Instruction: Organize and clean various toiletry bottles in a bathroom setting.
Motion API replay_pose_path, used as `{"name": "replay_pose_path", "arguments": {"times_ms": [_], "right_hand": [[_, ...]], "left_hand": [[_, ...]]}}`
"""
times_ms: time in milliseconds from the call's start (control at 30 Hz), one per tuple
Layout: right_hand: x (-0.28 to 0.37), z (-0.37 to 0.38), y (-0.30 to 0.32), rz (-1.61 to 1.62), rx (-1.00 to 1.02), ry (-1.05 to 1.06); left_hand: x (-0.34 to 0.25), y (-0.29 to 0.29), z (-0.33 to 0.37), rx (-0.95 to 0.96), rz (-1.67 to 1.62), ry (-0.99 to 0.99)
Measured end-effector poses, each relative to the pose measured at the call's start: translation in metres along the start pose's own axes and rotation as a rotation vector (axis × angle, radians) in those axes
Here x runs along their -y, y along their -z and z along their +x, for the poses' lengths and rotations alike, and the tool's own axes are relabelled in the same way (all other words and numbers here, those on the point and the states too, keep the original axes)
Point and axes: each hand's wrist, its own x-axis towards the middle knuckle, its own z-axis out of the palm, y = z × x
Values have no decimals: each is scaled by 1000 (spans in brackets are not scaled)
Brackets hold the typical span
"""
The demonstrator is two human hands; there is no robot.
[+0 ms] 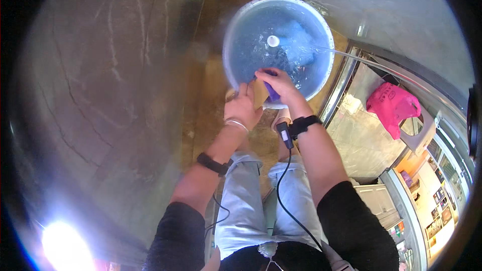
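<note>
A round white-rimmed tub [228,73] of bluish water stands in front of me. At its near rim my right hand [282,85] is closed on a small flat tan piece [260,93] with a purple part [271,90] beside it; I cannot tell whether they are one object. My left hand [244,108] meets the tan piece from the other side, its fingers bent against the edge. Inside the tub, a pale blue soft mass [298,40] lies in the water, with a white round knob-like thing [272,41] next to it.
A thin grey hose or rod [371,61] runs from the right to the tub. Right of it, a pink plastic bag [392,104] rests on a light-coloured stool-like seat [424,133]. A grey wall [110,80] rises on the left. Black cables [288,211] hang from my wrist straps.
</note>
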Motion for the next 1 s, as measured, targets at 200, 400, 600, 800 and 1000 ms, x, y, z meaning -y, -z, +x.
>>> {"name": "replay_pose_path", "arguments": {"times_ms": [200,400,600,800,1000], "right_hand": [[-18,-2,18,318,81,11],[-19,3,24,225,79,142],[-27,-89,-24,-717,-94,841],[-21,-29,-17,-1082,-253,707],[-36,-72,-57,-1098,-124,825]], "left_hand": [[83,-18,-6,548,-1433,257],[71,-51,-27,778,-2151,378],[47,-59,-37,298,-1893,425],[27,-69,-32,71,-1557,228],[52,-59,-26,40,-868,170]]}}
